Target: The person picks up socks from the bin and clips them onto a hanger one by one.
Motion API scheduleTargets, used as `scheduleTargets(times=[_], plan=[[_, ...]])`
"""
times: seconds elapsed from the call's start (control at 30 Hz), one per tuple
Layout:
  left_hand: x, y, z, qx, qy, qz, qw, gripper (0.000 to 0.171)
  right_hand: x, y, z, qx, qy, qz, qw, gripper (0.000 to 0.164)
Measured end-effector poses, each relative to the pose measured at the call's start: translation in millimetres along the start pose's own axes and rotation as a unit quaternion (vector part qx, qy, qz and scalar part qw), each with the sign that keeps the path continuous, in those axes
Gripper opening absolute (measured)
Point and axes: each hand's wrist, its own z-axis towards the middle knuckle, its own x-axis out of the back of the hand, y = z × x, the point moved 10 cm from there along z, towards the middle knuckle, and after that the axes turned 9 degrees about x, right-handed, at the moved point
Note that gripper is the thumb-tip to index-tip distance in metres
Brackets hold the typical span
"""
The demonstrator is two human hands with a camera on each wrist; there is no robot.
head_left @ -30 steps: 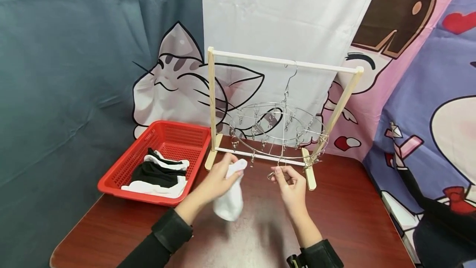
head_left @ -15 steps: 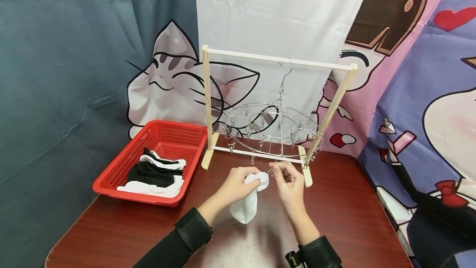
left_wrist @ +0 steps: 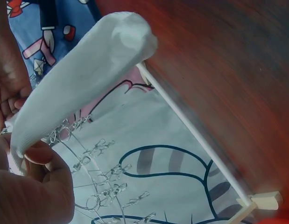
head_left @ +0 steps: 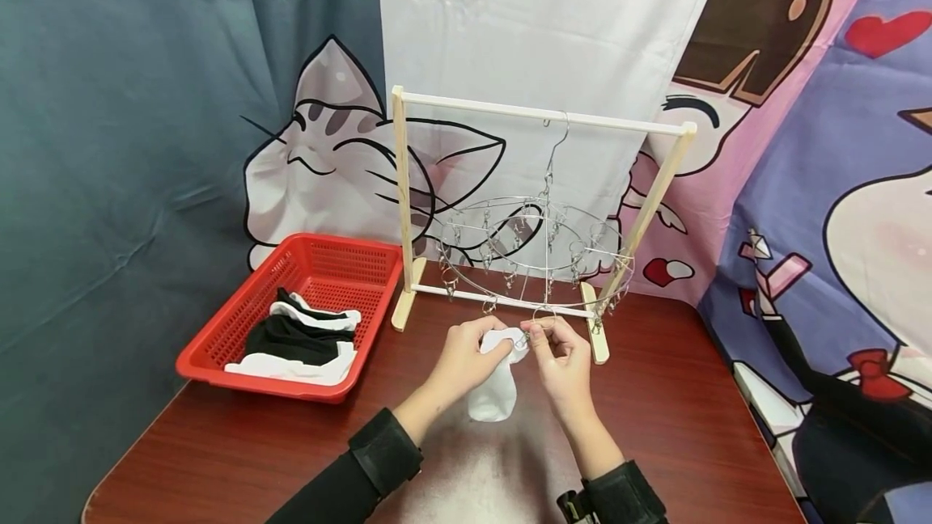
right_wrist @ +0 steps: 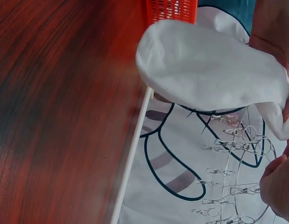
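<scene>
My left hand [head_left: 466, 358] pinches a white sock [head_left: 493, 396] near its cuff, and the toe end hangs down over the table. Close beside it, my right hand [head_left: 566, 362] pinches a small metal clip [head_left: 523, 339] at the sock's cuff. That clip belongs to a round wire drying hanger [head_left: 549, 176] with several clips around its rings. Seen from the left wrist, the sock [left_wrist: 83, 70] stretches away from the thumb and fingers. In the right wrist view, the right hand [right_wrist: 277, 184] shows only partly at the edge, and its fingertips on the clip are hidden.
A wooden rack with a white top bar [head_left: 480, 107] carries the hanger at the back of the brown table [head_left: 655, 435]. On the left stands a red plastic basket [head_left: 255, 385] holding black and white socks [head_left: 298, 342]. Printed curtains [head_left: 524, 31] hang behind.
My left hand has carried the sock rightward to the clip in my right hand, so the cuff now meets it. The right hand has barely moved. The view has shifted slightly.
</scene>
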Motion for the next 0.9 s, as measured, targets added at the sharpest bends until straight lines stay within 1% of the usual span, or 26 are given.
scheduleTargets(times=[0.1,0.17,0.23,0.3,0.37,0.4,0.43,0.5,0.53,0.57,0.6,0.63,0.67,0.7,0.8,0.87,0.9], plan=[[-0.3,-0.4,0.2,0.003,0.003,-0.010,0.9999,0.005,-2.2,-7.7,1.2,0.021,-0.010,-0.029,0.999,0.010],[-0.4,-0.7,0.4,0.001,0.005,-0.018,0.9998,0.005,-4.4,-13.9,2.3,0.022,-0.017,-0.047,0.999,0.008],[0.5,-0.2,0.2,-0.009,0.015,-0.022,0.9996,0.007,-5.3,-15.0,2.5,0.012,-0.021,-0.056,0.998,0.007],[4.6,1.8,-0.5,-0.025,0.036,-0.020,0.9988,0.012,-2.8,-8.7,1.1,-0.006,-0.020,-0.056,0.998,0.008],[13.9,5.1,-1.4,-0.053,0.074,-0.016,0.9957,0.016,1.8,0.1,-0.8,-0.018,-0.018,-0.056,0.998,0.011],[20.6,7.2,-1.6,-0.072,0.102,-0.010,0.9922,0.018,4.9,3.3,-1.5,-0.022,-0.016,-0.055,0.998,0.012],[28.6,9.3,-1.5,-0.090,0.133,-0.002,0.9870,0.019,8.2,6.0,-1.9,-0.022,-0.013,-0.055,0.998,0.013],[46.1,11.8,0.3,-0.122,0.195,0.020,0.9731,0.025,15.0,8.9,-2.2,-0.020,-0.009,-0.060,0.998,0.014],[54.1,12.5,2.5,-0.136,0.218,0.027,0.9661,0.028,18.6,9.6,-2.3,-0.017,-0.006,-0.063,0.998,0.014],[60.7,12.4,6.1,-0.146,0.234,0.040,0.9605,0.031,22.3,10.5,-2.5,-0.016,-0.002,-0.066,0.998,0.015],[65.6,11.7,10.6,-0.153,0.243,0.059,0.9561,0.035,26.5,12.5,-2.9,-0.020,0.003,-0.065,0.998,0.015],[68.8,10.6,16.0,-0.157,0.242,0.077,0.9545,0.038,30.8,14.5,-3.6,-0.025,0.009,-0.067,0.997,0.016],[69.4,9.0,22.0,-0.159,0.229,0.096,0.9554,0.040,35.6,16.9,-4.6,-0.034,0.017,-0.070,0.997,0.016],[68.2,7.3,27.7,-0.161,0.210,0.115,0.9575,0.040,40.4,19.6,-5.8,-0.043,0.025,-0.072,0.996,0.017],[55.9,1.6,38.8,-0.165,0.137,0.178,0.9605,0.032,54.5,27.2,-10.1,-0.073,0.053,-0.077,0.993,0.019],[45.3,-0.7,40.0,-0.169,0.088,0.197,0.9617,0.024,62.5,29.5,-12.6,-0.083,0.072,-0.089,0.990,0.021],[40.7,-0.9,38.8,-0.172,0.072,0.203,0.9613,0.020,66.5,29.9,-14.1,-0.084,0.082,-0.104,0.988,0.022]])
